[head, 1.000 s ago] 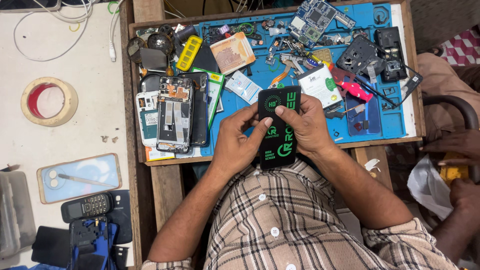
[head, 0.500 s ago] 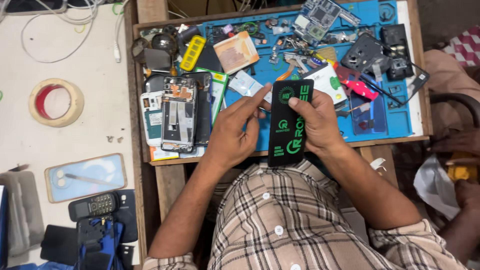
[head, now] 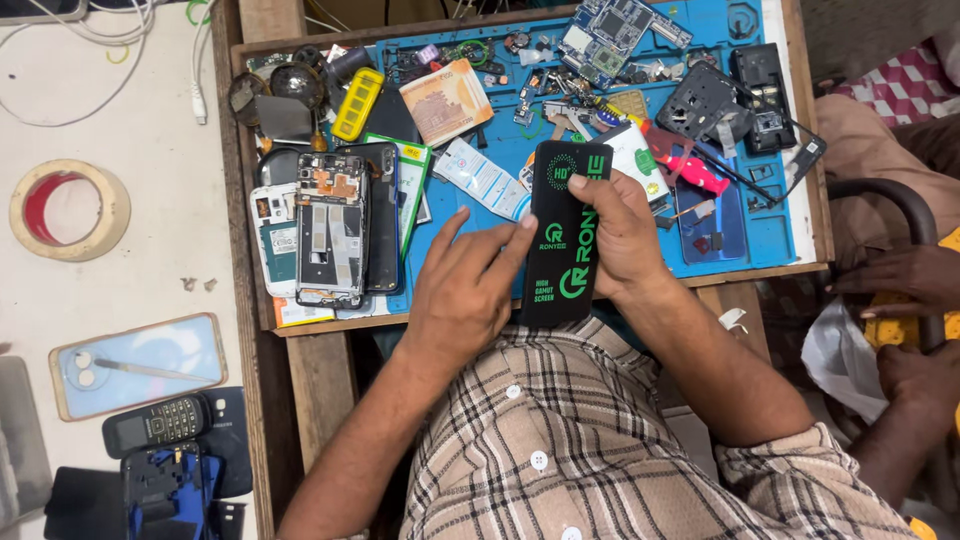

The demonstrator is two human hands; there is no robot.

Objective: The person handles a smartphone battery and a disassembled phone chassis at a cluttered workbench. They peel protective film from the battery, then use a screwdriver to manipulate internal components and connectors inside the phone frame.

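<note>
My right hand (head: 625,235) grips a long black screen panel with green print (head: 562,225) by its right edge, holding it upright over the blue work mat (head: 760,240). My left hand (head: 465,290) has its fingers spread, with the fingertips touching the panel's left edge. An opened phone (head: 330,230) with bare insides lies on the mat to the left of my left hand.
Circuit boards (head: 620,30), small parts, a red tool (head: 700,175) and a yellow battery (head: 357,103) crowd the mat. A tape roll (head: 68,208), a glass panel (head: 140,363) and keypad phones (head: 160,425) lie on the white table at left. Another person's hands (head: 900,290) are at right.
The black panel has been raised and straightened upright in my right hand. My left hand has let go of its grip and spread its fingers against the panel's left edge.
</note>
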